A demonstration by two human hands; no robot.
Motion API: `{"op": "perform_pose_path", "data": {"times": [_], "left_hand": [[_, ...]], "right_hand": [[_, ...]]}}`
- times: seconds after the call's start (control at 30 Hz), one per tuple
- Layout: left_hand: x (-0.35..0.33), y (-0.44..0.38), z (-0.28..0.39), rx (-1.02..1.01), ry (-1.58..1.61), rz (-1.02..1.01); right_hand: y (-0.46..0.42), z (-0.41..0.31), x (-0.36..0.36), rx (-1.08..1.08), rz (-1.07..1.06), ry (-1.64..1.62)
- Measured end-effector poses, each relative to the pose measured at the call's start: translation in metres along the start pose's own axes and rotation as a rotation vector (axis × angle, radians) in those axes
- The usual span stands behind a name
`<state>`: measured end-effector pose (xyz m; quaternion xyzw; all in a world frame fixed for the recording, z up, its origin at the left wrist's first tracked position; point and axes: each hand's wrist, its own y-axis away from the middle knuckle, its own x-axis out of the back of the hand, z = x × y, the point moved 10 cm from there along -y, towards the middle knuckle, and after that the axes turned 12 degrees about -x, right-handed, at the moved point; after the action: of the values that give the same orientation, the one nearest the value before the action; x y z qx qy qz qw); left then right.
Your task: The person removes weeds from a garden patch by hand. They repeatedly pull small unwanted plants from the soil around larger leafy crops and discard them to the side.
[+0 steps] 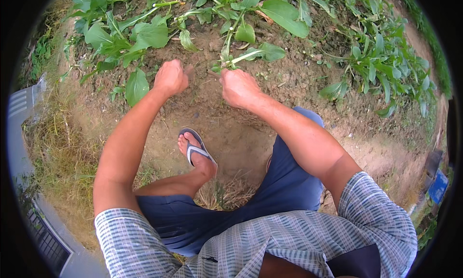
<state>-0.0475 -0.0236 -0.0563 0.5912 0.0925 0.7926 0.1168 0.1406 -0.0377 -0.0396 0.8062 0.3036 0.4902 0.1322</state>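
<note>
My left hand [170, 78] is curled over the soil, its fingertips blurred and pointing inward. Whether it grips anything is hidden. A short way to the right, my right hand [239, 87] is also curled, its knuckles right at the base of a leafy green plant [228, 50] with trimmed stalks. One pale leaf stalk [246, 56] from that plant runs out to the right and ends in a broad leaf. Something thin and brownish shows at the inner side of the right hand, too blurred to name. What lies within its fingers is out of sight.
Leafy plants [144, 37] grow at the upper left, with more greens [379, 66] on the right. My foot in a flip-flop [197, 148] stands on bare soil [238, 144]. Dry grass [65, 144] borders a grey paved strip [20, 122] at left. A blue object [437, 186] lies far right.
</note>
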Motion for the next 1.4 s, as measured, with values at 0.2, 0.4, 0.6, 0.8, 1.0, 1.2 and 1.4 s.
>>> {"op": "perform_pose_path", "data": {"times": [0.2,0.4,0.6,0.8,1.0,1.2,1.4], "left_hand": [[-0.058,0.142,-0.049,-0.26,-0.235,-0.622],[-0.069,0.151,-0.063,-0.112,-0.008,-0.448],[-0.032,0.106,-0.014,-0.12,0.159,-0.1],[-0.022,0.123,-0.026,-0.141,0.175,0.113],[-0.056,0.131,-0.039,-0.002,0.324,-0.143],[-0.064,0.147,-0.045,-0.069,0.278,-0.098],[-0.07,0.137,-0.033,-0.076,0.231,-0.292]], "right_hand": [[0.006,-0.036,0.008,0.155,0.019,0.084],[-0.024,-0.078,0.011,0.448,0.362,0.299],[-0.063,-0.106,-0.026,0.559,0.198,0.556],[-0.089,-0.105,-0.033,0.539,0.015,0.784],[-0.096,-0.109,-0.043,0.558,-0.072,0.921],[-0.107,-0.127,-0.065,0.648,-0.071,1.075],[-0.103,-0.134,-0.076,0.689,-0.152,1.16]]}}
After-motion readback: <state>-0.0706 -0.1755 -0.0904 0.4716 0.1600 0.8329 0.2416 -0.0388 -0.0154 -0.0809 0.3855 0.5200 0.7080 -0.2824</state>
